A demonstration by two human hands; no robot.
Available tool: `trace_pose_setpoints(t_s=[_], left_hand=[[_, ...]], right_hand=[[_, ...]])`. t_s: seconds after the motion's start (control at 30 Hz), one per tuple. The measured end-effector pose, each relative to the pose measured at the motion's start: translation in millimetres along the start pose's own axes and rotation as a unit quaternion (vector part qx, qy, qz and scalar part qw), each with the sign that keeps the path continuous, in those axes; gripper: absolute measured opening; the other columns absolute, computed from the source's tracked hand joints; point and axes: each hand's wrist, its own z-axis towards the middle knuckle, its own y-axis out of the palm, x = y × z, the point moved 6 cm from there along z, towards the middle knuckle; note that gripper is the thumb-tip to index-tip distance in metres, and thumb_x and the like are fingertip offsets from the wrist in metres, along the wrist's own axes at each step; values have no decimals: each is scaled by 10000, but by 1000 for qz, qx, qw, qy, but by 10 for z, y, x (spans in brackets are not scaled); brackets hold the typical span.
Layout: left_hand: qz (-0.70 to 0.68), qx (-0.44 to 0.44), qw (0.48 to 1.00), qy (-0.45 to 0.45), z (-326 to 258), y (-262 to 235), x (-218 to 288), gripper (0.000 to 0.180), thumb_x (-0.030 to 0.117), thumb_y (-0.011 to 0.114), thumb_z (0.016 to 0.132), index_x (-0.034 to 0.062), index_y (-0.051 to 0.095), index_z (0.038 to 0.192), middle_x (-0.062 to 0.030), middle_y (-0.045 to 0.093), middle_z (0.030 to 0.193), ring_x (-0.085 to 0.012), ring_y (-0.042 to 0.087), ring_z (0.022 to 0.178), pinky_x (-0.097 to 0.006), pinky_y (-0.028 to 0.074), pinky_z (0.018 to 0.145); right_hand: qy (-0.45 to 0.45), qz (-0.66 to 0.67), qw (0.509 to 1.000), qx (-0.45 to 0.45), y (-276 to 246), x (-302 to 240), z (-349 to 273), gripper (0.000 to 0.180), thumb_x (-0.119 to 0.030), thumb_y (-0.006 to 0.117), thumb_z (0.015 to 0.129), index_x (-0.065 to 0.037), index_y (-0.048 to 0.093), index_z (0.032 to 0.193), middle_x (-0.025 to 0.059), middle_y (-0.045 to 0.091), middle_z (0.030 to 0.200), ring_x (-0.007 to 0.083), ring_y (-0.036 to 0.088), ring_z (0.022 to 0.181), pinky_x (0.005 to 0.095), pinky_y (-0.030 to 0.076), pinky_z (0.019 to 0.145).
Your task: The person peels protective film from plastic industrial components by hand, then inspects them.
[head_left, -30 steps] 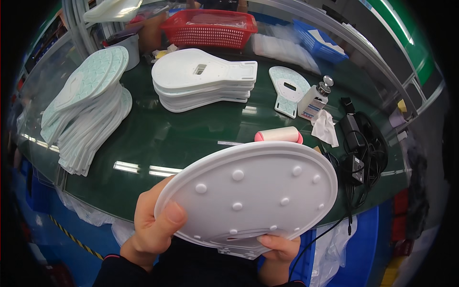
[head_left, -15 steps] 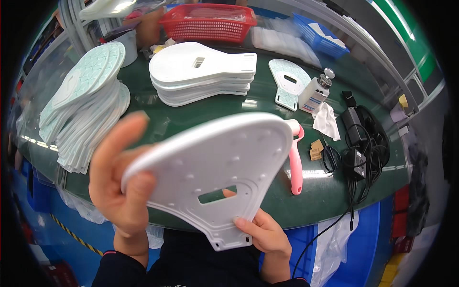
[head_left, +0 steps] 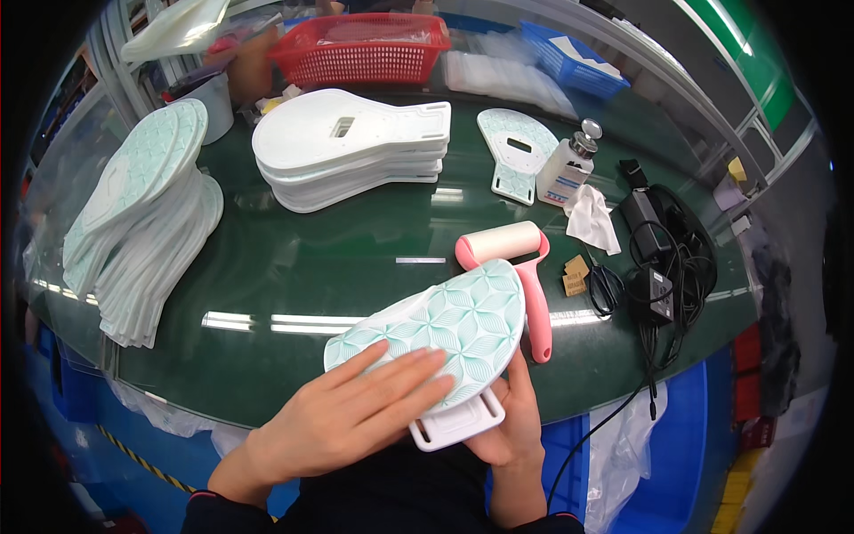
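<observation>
A paddle-shaped plastic panel (head_left: 476,325) with a teal petal pattern on its upper face is tilted above the table's near edge. My right hand (head_left: 511,432) grips it from beneath, near the slotted white neck, with part of the fingers hidden behind it. Across the patterned face lies my left hand (head_left: 347,409), its fingers stretched out flat. Just beyond the panel rests a sticky lint roller (head_left: 538,325) with a pink handle and pale roll, partly covered by the panel's edge.
White panels (head_left: 302,133) are stacked at the back; patterned ones (head_left: 133,178) lean in a pile at left. At right are another panel (head_left: 525,133), a pump bottle (head_left: 567,169), a white cloth (head_left: 590,221), scissors (head_left: 607,289) and cabled adapters (head_left: 654,294). Red (head_left: 360,53) and blue (head_left: 574,58) baskets stand behind.
The panel has turned from its plain white underside to its patterned face and come lower and nearer. My left hand has left its rim and now lies on the pattern.
</observation>
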Motion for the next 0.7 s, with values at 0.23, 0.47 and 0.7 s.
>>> trace_pose_setpoints(t_s=[0.23, 0.47, 0.7], left_hand=[[-42, 174, 983, -35, -89, -82, -247, 381, -37, 564, 547, 13, 588, 924, -114, 594, 928, -251, 580, 850, -319, 474, 747], [-5, 81, 996, 23, -13, 74, -68, 351, 113, 603, 613, 73, 585, 961, -73, 583, 977, -195, 564, 900, -319, 442, 784], [166, 69, 982, 62, -10, 254, 78, 308, 128, 562, 682, 38, 558, 976, -83, 553, 1022, -179, 532, 943, -318, 425, 800]], right_hand=[[-11, -207, 968, 139, -179, -16, -1, 643, -497, 191, 854, -5, 210, 1268, 133, 312, 1272, 246, 353, 1142, 375, 278, 958], [-58, -189, 967, 158, -198, -2, 30, 506, -381, 166, 887, -53, 237, 1266, 105, 325, 1265, 243, 337, 1150, 355, 275, 962], [-87, -109, 985, 100, -135, -4, 39, 503, -383, 153, 884, -67, 248, 1263, 96, 323, 1267, 235, 347, 1143, 355, 274, 960]])
